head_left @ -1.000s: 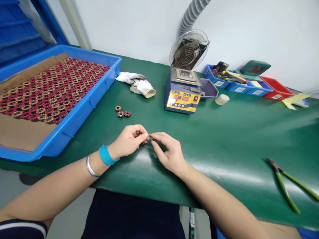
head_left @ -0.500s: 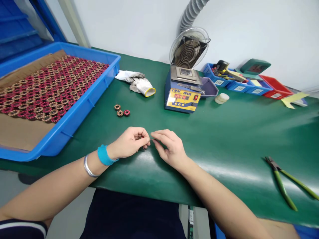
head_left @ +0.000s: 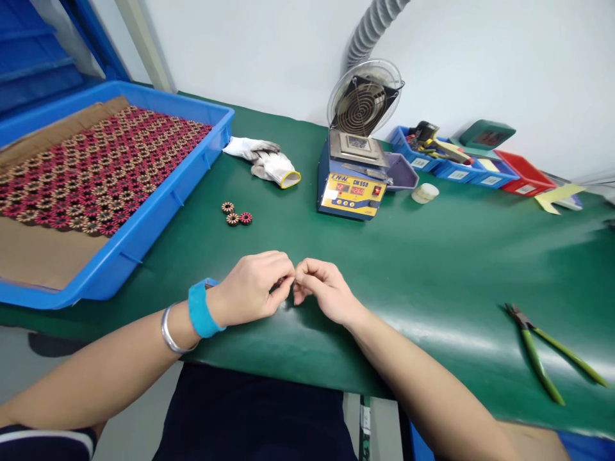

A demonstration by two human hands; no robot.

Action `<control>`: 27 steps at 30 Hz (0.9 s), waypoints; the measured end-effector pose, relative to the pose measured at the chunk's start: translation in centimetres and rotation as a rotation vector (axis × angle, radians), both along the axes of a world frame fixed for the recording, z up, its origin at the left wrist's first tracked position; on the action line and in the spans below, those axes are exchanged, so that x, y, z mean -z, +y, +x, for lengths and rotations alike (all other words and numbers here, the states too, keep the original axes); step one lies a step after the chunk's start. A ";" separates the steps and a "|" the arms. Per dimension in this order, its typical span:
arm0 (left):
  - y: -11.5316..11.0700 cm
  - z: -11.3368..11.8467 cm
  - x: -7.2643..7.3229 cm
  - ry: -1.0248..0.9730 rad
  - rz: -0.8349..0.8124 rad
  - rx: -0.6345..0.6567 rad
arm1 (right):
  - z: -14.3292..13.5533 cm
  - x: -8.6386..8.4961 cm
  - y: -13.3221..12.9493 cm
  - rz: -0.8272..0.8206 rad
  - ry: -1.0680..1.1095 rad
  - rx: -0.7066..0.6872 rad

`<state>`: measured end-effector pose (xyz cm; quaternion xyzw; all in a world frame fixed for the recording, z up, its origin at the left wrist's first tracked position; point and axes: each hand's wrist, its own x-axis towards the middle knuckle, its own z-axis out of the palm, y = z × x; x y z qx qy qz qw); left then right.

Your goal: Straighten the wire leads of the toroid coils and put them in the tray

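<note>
Green counter point(head_left: 432, 256), centre: left hand point(head_left: 250, 287) closed on a mostly hidden reddish part point(head_left: 280, 282), right hand point(head_left: 331, 293) pinched together alongside, seemingly for steadiness; three wound rings point(head_left: 232, 219), left of centre, apparently within reach.

Between the machine point(head_left: 352, 192) and the pliers point(head_left: 532, 346), the worktop point(head_left: 432, 256) lies open; left of the machine, gloves point(head_left: 264, 161), coils point(head_left: 232, 219) and the tray point(head_left: 148, 221) obstruct; right of it, a jar point(head_left: 425, 193) and bins point(head_left: 460, 171).
</note>
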<state>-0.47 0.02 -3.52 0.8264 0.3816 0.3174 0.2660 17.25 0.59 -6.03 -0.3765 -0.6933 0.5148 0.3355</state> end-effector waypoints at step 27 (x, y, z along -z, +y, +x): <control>0.1 -0.1 -0.2 -0.229 -0.422 -0.072 | 0.7 -0.5 -0.3 0.639 -0.195 0.107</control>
